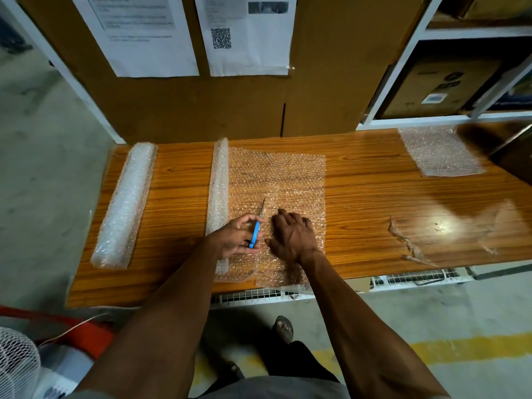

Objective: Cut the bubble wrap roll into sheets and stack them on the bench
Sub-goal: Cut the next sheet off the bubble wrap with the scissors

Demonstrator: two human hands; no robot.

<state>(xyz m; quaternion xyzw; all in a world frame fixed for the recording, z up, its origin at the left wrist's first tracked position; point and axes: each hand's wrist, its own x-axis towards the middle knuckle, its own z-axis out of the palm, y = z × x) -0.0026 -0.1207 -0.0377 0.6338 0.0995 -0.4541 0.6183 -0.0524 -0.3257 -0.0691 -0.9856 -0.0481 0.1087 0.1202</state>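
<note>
A bubble wrap roll lies across the wooden bench, with a length unrolled to its right as a flat sheet. My left hand grips blue-handled scissors whose blades point away along the sheet just right of the roll. A cut runs from the near edge up to the scissors. My right hand presses flat on the sheet right of the cut. A stack of cut sheets lies at the bench's far right.
A second, thicker bubble wrap roll lies at the bench's left end. A crumpled strip of clear tape sits on the right part. Cardboard with taped papers stands behind the bench, white shelving at right. A fan is at lower left.
</note>
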